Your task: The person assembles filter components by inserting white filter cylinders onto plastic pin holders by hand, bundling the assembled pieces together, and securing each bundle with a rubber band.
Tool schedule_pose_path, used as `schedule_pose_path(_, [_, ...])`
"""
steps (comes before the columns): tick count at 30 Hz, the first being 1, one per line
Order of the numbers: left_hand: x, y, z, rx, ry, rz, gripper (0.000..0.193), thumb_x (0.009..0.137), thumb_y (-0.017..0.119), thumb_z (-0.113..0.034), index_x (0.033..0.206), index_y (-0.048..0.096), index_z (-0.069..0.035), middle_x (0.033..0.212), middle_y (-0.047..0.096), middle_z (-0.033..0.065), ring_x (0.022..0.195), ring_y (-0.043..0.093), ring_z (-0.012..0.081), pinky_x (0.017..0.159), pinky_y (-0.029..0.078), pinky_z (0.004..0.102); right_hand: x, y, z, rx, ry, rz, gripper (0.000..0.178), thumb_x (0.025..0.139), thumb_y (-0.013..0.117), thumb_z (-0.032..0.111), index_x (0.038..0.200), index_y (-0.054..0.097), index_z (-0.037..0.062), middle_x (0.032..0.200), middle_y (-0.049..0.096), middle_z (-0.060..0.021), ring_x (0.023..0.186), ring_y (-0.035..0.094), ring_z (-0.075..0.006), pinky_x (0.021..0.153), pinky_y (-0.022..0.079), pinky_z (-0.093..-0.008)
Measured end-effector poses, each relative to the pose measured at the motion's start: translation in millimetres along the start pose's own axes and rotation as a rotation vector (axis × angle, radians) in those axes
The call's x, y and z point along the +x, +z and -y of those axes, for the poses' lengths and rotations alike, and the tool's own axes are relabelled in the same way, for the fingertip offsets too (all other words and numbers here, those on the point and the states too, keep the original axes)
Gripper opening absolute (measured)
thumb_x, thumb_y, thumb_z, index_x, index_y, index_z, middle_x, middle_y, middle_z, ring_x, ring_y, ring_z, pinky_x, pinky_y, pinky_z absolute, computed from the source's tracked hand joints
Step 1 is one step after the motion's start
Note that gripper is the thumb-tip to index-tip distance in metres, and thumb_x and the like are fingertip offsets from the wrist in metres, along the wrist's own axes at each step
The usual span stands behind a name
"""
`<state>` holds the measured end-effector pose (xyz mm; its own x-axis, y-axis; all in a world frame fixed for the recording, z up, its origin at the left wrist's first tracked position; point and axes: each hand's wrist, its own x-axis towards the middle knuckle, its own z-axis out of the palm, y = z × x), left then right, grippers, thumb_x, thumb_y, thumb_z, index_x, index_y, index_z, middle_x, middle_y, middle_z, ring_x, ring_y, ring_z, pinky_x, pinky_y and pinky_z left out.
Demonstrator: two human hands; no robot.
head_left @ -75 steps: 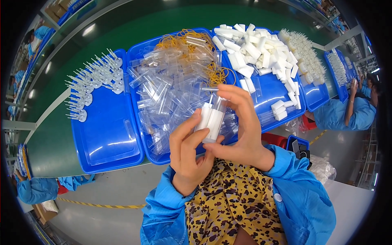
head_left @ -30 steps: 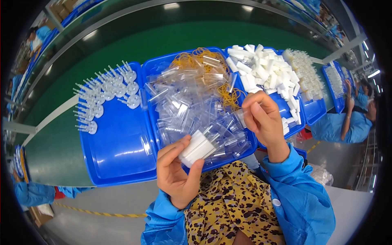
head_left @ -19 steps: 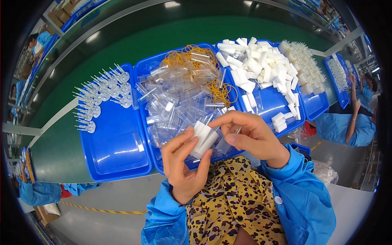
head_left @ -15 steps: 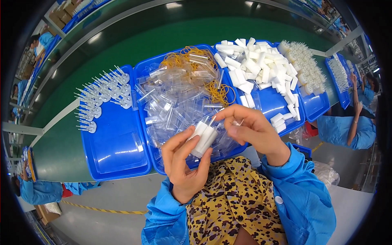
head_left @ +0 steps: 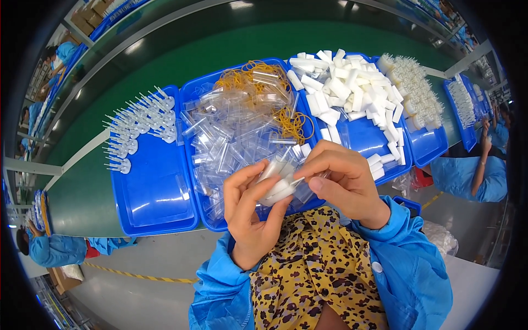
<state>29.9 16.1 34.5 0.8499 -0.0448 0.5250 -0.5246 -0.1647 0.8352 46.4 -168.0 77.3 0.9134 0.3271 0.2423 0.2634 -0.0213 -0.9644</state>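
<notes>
My left hand (head_left: 250, 209) is closed round a white piece (head_left: 278, 190) made of several short rounded blocks, held above the middle tray. My right hand (head_left: 349, 179) is beside it, thumb and forefinger pinched on a thin white rod at the piece's right side. What the other end of the rod joins is hidden by the fingers. Clear plastic sleeves (head_left: 231, 148) lie heaped behind both hands, in the blue middle tray (head_left: 188, 157).
Upright pronged white pieces (head_left: 137, 126) stand in the left blue tray (head_left: 157, 217). Orange rubber bands (head_left: 239, 80) lie over the sleeves. To the right are loose white blocks (head_left: 352, 88) in a tray, then more pronged pieces (head_left: 421, 102). Co-workers in blue sit at both sides.
The white piece has tipped in my left hand, so its ends now face me more. My right fingers have moved lower, from a metal-looking prong at its top to the thin rod beside it.
</notes>
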Motion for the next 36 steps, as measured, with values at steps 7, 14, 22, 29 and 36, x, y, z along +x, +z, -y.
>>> schedule_pose_path(7, [-7.5, 6.0, 4.2, -0.195, -0.143, -0.071, 0.026, 0.081, 0.071, -0.001, 0.106, 0.063, 0.004, 0.118, 0.052, 0.0165, 0.110, 0.056, 0.0266, 0.092, 0.046, 0.0338, -5.7, -1.7, -2.0, -0.068, 0.018, 0.004, 0.015, 0.088, 0.061, 0.006, 0.101, 0.066, 0.0008, 0.089, 0.057, -0.0061, 0.072, 0.056, -0.0079, 0.060, 0.044, -0.0203])
schedule_pose_path(14, [-8.3, 7.5, 2.5, -0.110, -0.137, -0.070, 0.023, 0.086, 0.068, -0.008, 0.104, 0.062, 0.005, 0.115, 0.055, 0.0171, 0.102, 0.056, 0.0243, 0.086, 0.047, 0.0313, -15.8, -3.7, -4.2, 0.347, 0.011, -0.288, 0.036, 0.087, 0.063, 0.000, 0.121, 0.052, -0.0025, 0.102, 0.060, -0.0068, 0.086, 0.055, -0.0051, 0.073, 0.045, -0.0185])
schedule_pose_path(22, [-9.1, 8.2, 0.5, -0.060, -0.097, -0.046, 0.025, 0.083, 0.070, -0.008, 0.103, 0.063, 0.005, 0.112, 0.057, 0.0170, 0.100, 0.057, 0.0248, 0.084, 0.047, 0.0310, -19.8, 5.5, -13.7, 0.253, -0.048, -0.217, 0.032, 0.089, 0.062, 0.003, 0.118, 0.054, -0.0058, 0.106, 0.059, -0.0120, 0.081, 0.060, -0.0083, 0.066, 0.049, -0.0188])
schedule_pose_path(29, [-7.3, 8.3, -1.3, -0.046, -0.097, -0.056, 0.024, 0.082, 0.070, -0.006, 0.102, 0.065, 0.005, 0.111, 0.058, 0.0172, 0.097, 0.058, 0.0251, 0.082, 0.047, 0.0309, -19.5, 8.9, -12.3, 0.207, -0.006, -0.202, 0.029, 0.088, 0.062, 0.000, 0.115, 0.055, -0.0072, 0.102, 0.056, -0.0124, 0.078, 0.062, -0.0107, 0.063, 0.051, -0.0209])
schedule_pose_path(36, [-2.8, 3.9, -3.0, 0.049, -0.023, -0.004, 0.023, 0.081, 0.069, -0.003, 0.102, 0.065, 0.006, 0.108, 0.059, 0.0175, 0.092, 0.060, 0.0250, 0.076, 0.049, 0.0304, -17.4, 18.1, -16.0, 0.192, -0.089, -0.252, 0.028, 0.086, 0.063, -0.003, 0.112, 0.057, -0.0062, 0.100, 0.055, -0.0117, 0.082, 0.063, -0.0134, 0.068, 0.055, -0.0227])
